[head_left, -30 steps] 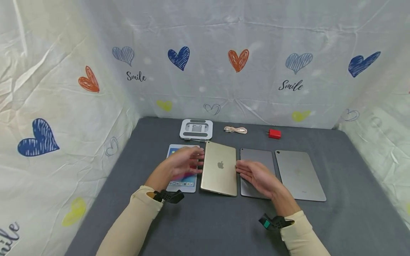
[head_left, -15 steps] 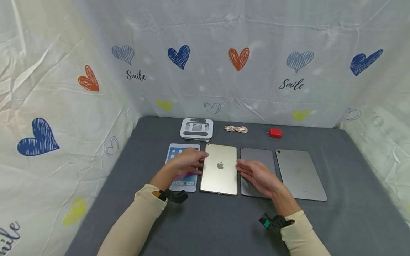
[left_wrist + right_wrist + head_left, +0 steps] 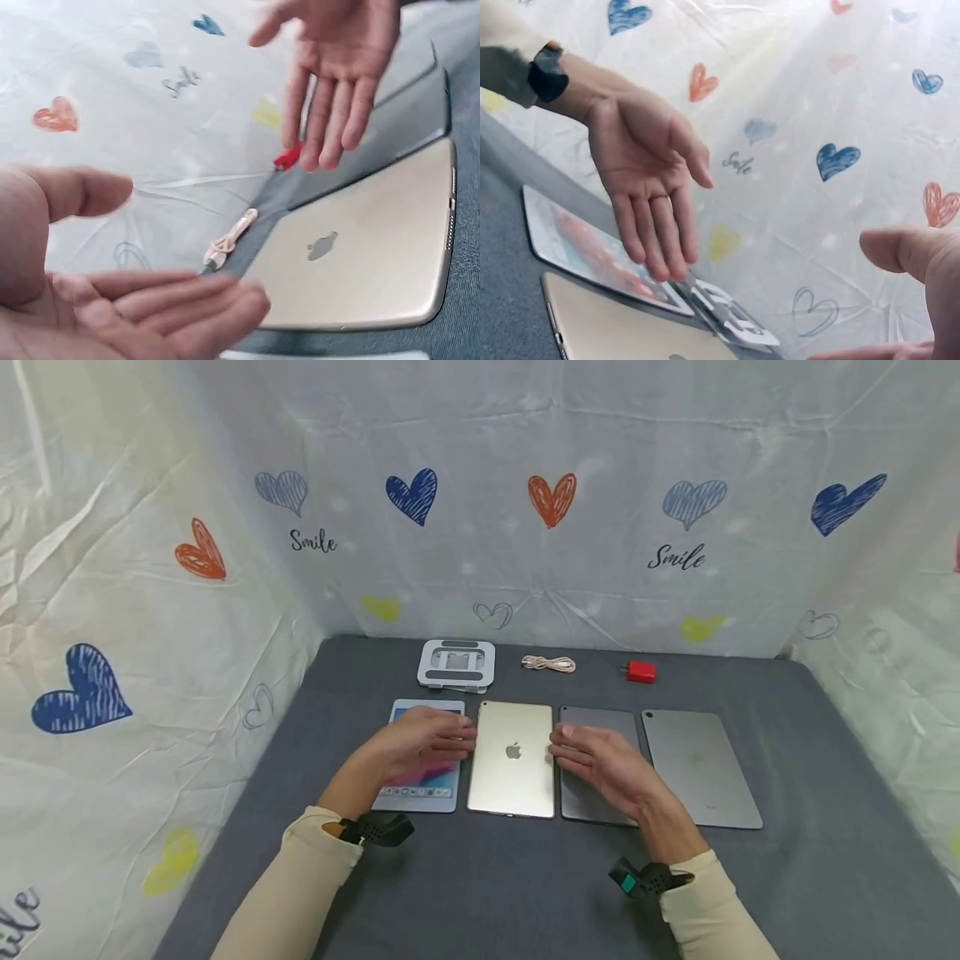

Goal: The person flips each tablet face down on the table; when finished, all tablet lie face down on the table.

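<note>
A gold tablet [image 3: 513, 781] lies back side up on the dark grey cloth between the two hands. My left hand [image 3: 423, 745] hovers at its left edge, above a white tablet [image 3: 420, 802] whose screen is lit. On the other side, my right hand [image 3: 607, 768] hovers over a dark grey tablet [image 3: 600, 718]. Both palms face inward with the fingers extended, holding nothing. In the left wrist view the gold tablet [image 3: 360, 255] lies flat, apart from the fingers.
A silver tablet [image 3: 701, 768] lies at the right end of the row. Behind the row are a white folding stand [image 3: 457, 677], a coiled cable [image 3: 548, 664] and a red charger plug [image 3: 641, 672]. A heart-printed curtain [image 3: 480, 527] hangs behind the table.
The gold tablet was tilted with its left side raised; it came down flat on the cloth. My left hand has let go of it and drawn slightly left. The right hand has barely shifted.
</note>
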A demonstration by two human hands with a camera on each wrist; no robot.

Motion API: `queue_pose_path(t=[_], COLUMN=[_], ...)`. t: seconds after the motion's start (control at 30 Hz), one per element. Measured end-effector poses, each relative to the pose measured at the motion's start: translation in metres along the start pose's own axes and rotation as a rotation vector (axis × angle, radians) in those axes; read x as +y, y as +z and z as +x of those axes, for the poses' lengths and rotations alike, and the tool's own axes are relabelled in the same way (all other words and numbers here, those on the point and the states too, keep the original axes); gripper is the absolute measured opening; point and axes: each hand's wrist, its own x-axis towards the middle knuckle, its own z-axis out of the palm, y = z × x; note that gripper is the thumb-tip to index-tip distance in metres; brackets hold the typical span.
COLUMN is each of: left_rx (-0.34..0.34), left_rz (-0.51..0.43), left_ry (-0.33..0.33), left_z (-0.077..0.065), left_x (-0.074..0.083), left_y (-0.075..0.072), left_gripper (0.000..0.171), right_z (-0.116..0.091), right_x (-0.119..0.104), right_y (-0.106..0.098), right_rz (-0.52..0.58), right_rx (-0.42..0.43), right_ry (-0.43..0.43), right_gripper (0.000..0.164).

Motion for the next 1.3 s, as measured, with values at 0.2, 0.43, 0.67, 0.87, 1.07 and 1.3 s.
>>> queue_pose_path(t=[0.2, 0.43, 0.67, 0.87, 1.07, 1.3], left_rx=[-0.104, -0.099, -0.013, 0.032, 0.063, 0.101], left_rz=[-0.122, -0.154, -0.126, -0.049, -0.016, 0.008], left_ry=[0.072, 0.111, 0.089, 0.06, 0.007, -0.055], left_z=[-0.022, -0.044, -0.066, -0.076, -0.075, -0.065], left_x=[0.001, -0.003, -0.005, -0.009, -0.02, -0.03], left_y=[-0.03, -0.075, -0.11, -0.124, -0.131, -0.13], left_gripper=[0.052, 0.05, 0.057, 0.068, 0.067, 0.06], right_z=[0.006, 0.021, 0.04, 0.06, 0.075, 0.083], right_x=[-0.004, -0.01, -0.011, -0.004, 0.006, 0.011], right_y=[0.003, 0.023, 0.047, 0.065, 0.082, 0.098], right_rz=[0.156, 0.212, 0.203, 0.221, 0.275, 0.266], right_rx=[-0.089, -0.153, -0.141, -0.152, -0.129, -0.078], right_ry=[-0.032, -0.031, 0.013, 0.077, 0.144, 0.185], right_gripper=[0.063, 0.06, 0.058, 0.06, 0.06, 0.074])
